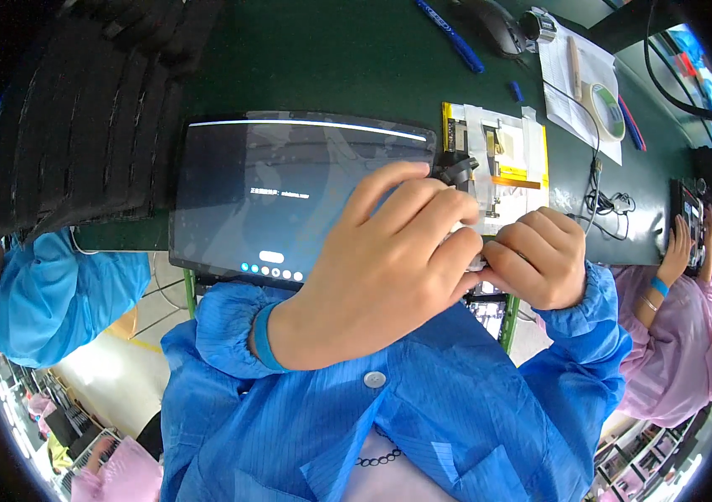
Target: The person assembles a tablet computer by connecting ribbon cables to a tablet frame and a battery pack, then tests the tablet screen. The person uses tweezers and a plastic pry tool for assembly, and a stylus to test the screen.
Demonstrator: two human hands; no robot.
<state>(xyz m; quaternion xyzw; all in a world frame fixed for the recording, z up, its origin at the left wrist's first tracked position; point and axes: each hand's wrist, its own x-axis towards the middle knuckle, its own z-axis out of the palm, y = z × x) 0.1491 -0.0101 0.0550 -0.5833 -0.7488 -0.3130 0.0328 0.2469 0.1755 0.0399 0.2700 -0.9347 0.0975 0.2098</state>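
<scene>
My left hand point(372, 268) lies over the right edge of a dark tablet point(289, 192) whose screen is lit, its fingers curled around a small white part point(466, 238). My right hand point(540, 259) is closed in a fist against it and pinches the same white part from the right. A small black clip point(456, 167) sticks up just above my left fingertips. Behind the hands lies an opened device point(502, 155) with yellow edges and white tape strips. What the white part is stays hidden by my fingers.
A stack of black trays point(79, 125) stands at the left on the green table point(331, 58). A tape roll point(607, 109) on paper, blue pens point(452, 33) and a black mouse point(490, 25) lie far right. A person in pink point(674, 335) works at right; another in blue point(54, 293) is at left.
</scene>
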